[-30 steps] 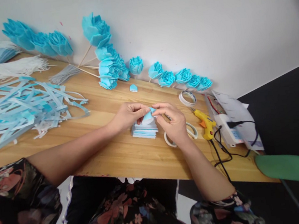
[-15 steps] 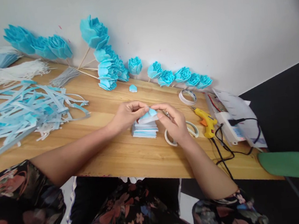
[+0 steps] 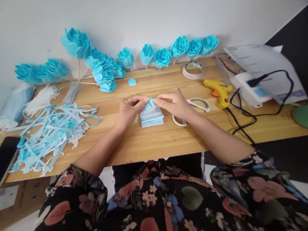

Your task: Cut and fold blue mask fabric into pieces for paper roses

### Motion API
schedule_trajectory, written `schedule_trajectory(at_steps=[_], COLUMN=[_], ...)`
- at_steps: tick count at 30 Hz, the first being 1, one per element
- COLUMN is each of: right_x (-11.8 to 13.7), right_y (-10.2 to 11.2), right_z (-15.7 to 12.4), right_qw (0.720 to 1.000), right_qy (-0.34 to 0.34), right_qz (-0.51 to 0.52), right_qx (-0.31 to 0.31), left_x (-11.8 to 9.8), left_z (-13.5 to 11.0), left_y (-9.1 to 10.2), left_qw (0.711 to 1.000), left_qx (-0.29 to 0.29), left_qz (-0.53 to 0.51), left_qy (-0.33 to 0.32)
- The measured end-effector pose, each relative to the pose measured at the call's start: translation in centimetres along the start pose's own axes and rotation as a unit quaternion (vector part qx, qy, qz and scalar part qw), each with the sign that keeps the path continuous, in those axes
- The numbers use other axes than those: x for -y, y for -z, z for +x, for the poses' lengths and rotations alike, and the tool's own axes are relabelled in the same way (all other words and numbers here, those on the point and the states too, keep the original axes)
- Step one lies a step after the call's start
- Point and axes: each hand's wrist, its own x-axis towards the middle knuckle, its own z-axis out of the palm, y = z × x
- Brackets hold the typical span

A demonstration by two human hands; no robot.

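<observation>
Between the fingertips of my left hand (image 3: 133, 108) and my right hand (image 3: 172, 104) is a small light-blue piece of fabric (image 3: 151, 103). Both hands are closed in a pinch, thumbs and forefingers facing each other across it. Right below it, a stack of folded blue and white fabric pieces (image 3: 152, 120) rests on the wooden table. Partly hidden under my right hand lies a pair of scissors (image 3: 200, 104) with pale handles. One cut blue piece (image 3: 132, 82) lies farther back by itself.
Blue fabric flowers on sticks (image 3: 103, 73) line the wall. Cut strips (image 3: 52, 130) are heaped at left, near a phone (image 3: 0, 162). At right are a tape roll (image 3: 193, 70), a yellow glue gun (image 3: 219, 89) and a power strip (image 3: 253, 89) with black cables (image 3: 241, 124).
The view has levelled and turned, bringing the phone into sight at left. Both hands still pinch the blue piece above the stack, with their fingertips now closer together.
</observation>
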Motion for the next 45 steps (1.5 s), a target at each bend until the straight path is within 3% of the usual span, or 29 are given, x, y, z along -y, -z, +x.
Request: schedule_trajectory(at_steps=[8, 14, 27, 33, 40, 45], right_x=[-0.5, -0.4, -0.5, -0.7, -0.6, -0.7], right_y=[0.4, 0.7, 1.4, 1.7, 1.8, 1.6], right_z=[0.4, 0.4, 0.5, 0.9, 0.8, 0.6], right_qw=[1.000, 1.000, 0.999, 0.997, 0.998, 0.999], right_qy=[-0.011, -0.014, -0.021, -0.016, -0.017, -0.003], right_qz=[-0.010, -0.013, -0.032, -0.031, -0.029, -0.022], right_qx=[-0.017, -0.017, -0.016, -0.063, -0.060, -0.048], left_x=[-0.9, -0.6, 0.2, 0.9, 0.0, -0.1], left_z=[-0.1, 0.0, 0.1, -0.5, -0.8, -0.8], left_y=[-0.3, -1.0, -2.7, -2.5, -2.6, -2.6], left_qw=[0.999, 0.998, 0.999, 0.997, 0.997, 0.995], left_qx=[0.022, -0.017, -0.043, -0.024, 0.003, -0.009], left_qz=[0.020, 0.025, 0.013, 0.040, 0.047, 0.094], left_qy=[0.042, 0.049, 0.025, 0.060, 0.059, 0.044])
